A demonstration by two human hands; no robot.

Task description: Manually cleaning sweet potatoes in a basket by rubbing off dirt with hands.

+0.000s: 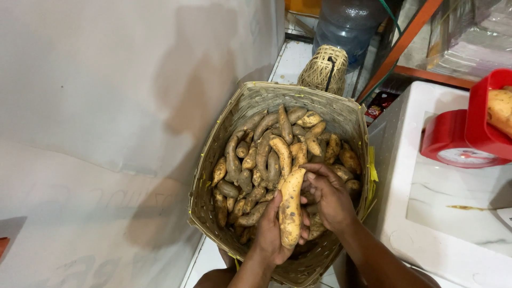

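A woven basket point(242, 109) on the floor is filled with several dirt-covered sweet potatoes point(261, 154). My left hand point(269, 237) holds one long yellowish sweet potato point(290, 205) upright over the basket's near side. My right hand point(328, 194) rests against the upper part of that same sweet potato, fingers curled around it. Both forearms come in from the bottom edge.
A white foam box point(426, 234) stands right of the basket, with a red weighing scale point(464, 138) on it holding another sweet potato point(500, 109). Behind the basket sit a small woven container point(322, 69) and a large water jug point(346, 24). A white sheet covers the left side.
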